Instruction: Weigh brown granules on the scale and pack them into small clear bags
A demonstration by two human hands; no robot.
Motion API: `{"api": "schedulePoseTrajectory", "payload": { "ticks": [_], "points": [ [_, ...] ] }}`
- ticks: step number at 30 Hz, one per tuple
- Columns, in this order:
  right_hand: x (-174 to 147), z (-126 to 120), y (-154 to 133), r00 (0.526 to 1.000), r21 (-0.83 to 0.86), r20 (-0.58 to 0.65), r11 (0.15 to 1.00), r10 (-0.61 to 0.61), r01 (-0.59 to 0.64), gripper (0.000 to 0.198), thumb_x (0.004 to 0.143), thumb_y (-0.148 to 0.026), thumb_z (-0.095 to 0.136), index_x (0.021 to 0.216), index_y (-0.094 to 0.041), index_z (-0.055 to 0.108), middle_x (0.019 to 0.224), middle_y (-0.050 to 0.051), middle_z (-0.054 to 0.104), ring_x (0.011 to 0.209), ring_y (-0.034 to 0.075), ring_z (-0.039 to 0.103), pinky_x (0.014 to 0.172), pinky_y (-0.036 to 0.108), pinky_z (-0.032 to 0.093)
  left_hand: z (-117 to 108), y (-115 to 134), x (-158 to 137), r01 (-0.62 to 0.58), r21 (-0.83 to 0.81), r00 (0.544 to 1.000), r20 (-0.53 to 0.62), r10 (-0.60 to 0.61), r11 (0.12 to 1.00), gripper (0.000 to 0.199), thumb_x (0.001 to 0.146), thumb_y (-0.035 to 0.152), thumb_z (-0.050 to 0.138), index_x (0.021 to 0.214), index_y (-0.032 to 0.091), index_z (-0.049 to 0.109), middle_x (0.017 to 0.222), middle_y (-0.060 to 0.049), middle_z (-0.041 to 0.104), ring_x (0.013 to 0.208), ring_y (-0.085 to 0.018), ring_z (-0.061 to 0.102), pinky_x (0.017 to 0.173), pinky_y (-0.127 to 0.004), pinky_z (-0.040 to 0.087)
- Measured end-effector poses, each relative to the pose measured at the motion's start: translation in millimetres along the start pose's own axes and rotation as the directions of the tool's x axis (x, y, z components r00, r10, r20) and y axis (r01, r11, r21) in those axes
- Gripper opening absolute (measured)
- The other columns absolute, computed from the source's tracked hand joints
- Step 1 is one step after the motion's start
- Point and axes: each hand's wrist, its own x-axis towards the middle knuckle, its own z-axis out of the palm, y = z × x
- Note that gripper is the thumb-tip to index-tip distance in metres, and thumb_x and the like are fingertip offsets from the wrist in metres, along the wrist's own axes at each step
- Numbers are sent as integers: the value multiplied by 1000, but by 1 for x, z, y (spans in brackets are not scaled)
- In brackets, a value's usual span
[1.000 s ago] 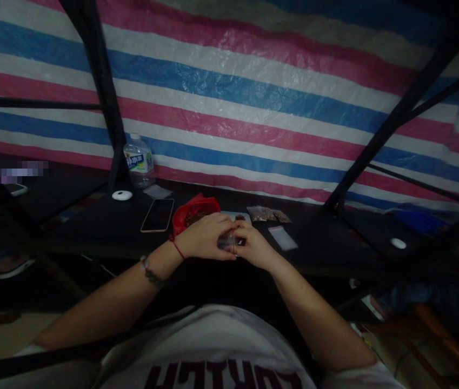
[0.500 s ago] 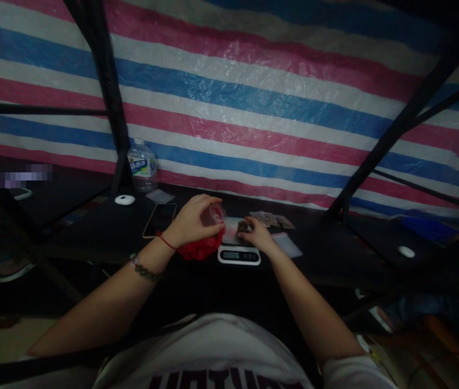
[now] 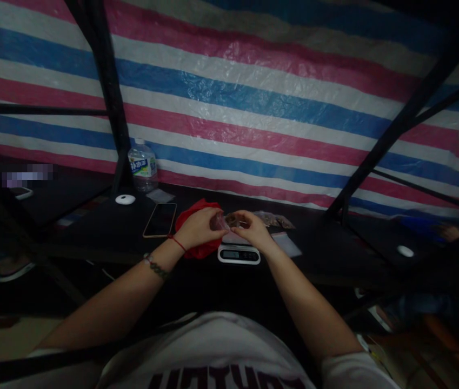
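My left hand [image 3: 203, 229] is closed on a small clear plastic bag [image 3: 220, 220], in front of a crumpled red plastic bag [image 3: 200, 251]. Facing it, my right hand [image 3: 251, 229] grips a small clear container [image 3: 235, 220] with brown bits in it. The container meets the bag's mouth; whether bits are passing across is too dim to tell. Both hands are above a white digital scale [image 3: 239, 254], whose display faces me. Right of the scale lies a flat clear bag [image 3: 288, 244]. Behind my right hand are several small bags of brown bits [image 3: 272, 219].
Left of the red bag lies a phone [image 3: 160, 220]. Behind it are a clear bottle [image 3: 144, 167], another flat bag [image 3: 161, 195] and a white oval object [image 3: 125, 200]. A second white oval [image 3: 405, 251] is at right, near another person's hand [image 3: 452, 232]. Black posts [image 3: 110, 92] frame the table.
My left hand has come down and right with the clear bag to meet my right hand. My right hand has lifted the container of brown bits from the scale. More of the red bag shows.
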Motion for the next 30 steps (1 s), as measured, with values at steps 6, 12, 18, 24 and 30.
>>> {"api": "schedulePoseTrajectory", "payload": {
  "ticks": [6, 12, 18, 24, 30],
  "points": [
    [6, -3, -21, 998, -113, 57, 993, -35, 42, 41, 65, -19, 71, 104, -17, 61, 96, 4, 66, 84, 16, 64, 78, 32, 52, 1, 1, 0, 13, -80, 999, -44, -17, 997, 46, 70, 45, 67, 106, 16, 62, 98, -8, 67, 89, -24, 62, 81, -36, 49],
    [14, -10, -43, 978, -163, 111, 967, -178, 195, 30, 71, -19, 68, 102, -20, 67, 104, 6, 64, 94, 17, 62, 85, 33, 49, 1, 6, 0, 44, -160, 992, -113, -63, 986, 52, 70, 48, 67, 111, 17, 61, 105, -9, 67, 96, -25, 63, 88, -39, 48],
    [16, -11, -55, 975, -81, 82, 974, -206, 213, 34, 75, -22, 67, 108, -22, 66, 117, 8, 62, 104, 19, 60, 89, 34, 49, 0, 13, -1, 33, -237, 985, -156, -72, 971, 63, 67, 48, 71, 118, 14, 57, 115, -11, 64, 105, -25, 61, 93, -40, 47],
    [11, -13, -52, 984, -73, 125, 988, -126, 136, 49, 69, -15, 65, 118, -20, 57, 111, 7, 63, 95, 16, 62, 85, 33, 51, -2, 15, -1, 76, -308, 976, -172, -134, 948, 52, 71, 41, 67, 116, 15, 59, 114, -10, 65, 103, -24, 62, 92, -40, 48],
    [18, -23, -13, 993, -239, 5, 965, -114, 112, 49, 68, -14, 60, 116, -18, 58, 109, 7, 63, 95, 17, 61, 87, 34, 49, -12, 4, 2, 143, -434, 955, -175, -238, 889, 49, 74, 42, 64, 115, 15, 60, 105, -9, 67, 94, -22, 64, 85, -37, 50]
  ]
}}
